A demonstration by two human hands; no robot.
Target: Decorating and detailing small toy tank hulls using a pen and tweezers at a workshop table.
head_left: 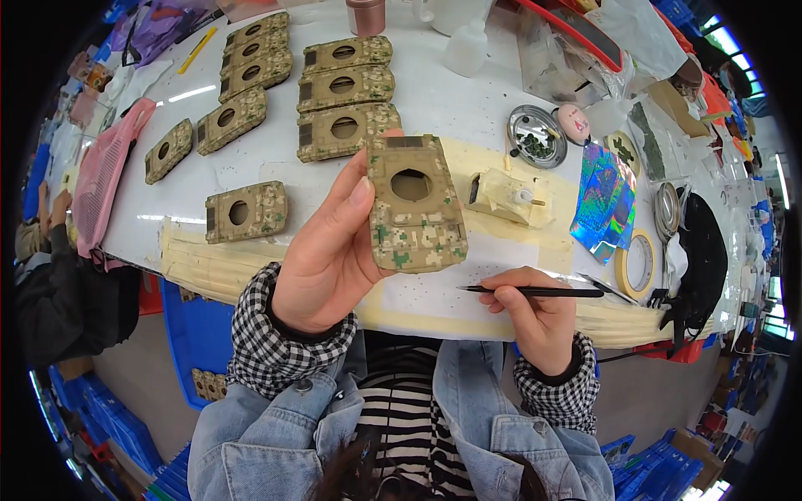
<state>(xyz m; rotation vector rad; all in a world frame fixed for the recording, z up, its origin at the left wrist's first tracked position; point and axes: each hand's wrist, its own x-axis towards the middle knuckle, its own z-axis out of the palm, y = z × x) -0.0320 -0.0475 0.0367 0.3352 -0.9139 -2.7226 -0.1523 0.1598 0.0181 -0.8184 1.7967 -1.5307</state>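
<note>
Raised over the near table edge, a camouflage model tank hull (pixel 418 219) with a round opening in its top is gripped by my left hand (pixel 327 250), thumb along its left side. My right hand (pixel 535 316) is closed on black fine-tipped tweezers (pixel 560 292), whose point faces left, below the hull and apart from it. Under both hands lies a white sheet (pixel 434 307) bordered with yellowish tape. Close by on the left rests another camouflage hull (pixel 246 212). Past the hull in my hand sits a small tape-covered block (pixel 499 199) with a white nozzle.
Several more hulls (pixel 344 87) stand in rows at the back left. On the right are a round tin (pixel 536 136) of small dark green bits, shiny holographic film (pixel 603 200), a tape roll (pixel 637 264) and a black bag (pixel 702 259). A pink basket (pixel 109 179) stands left.
</note>
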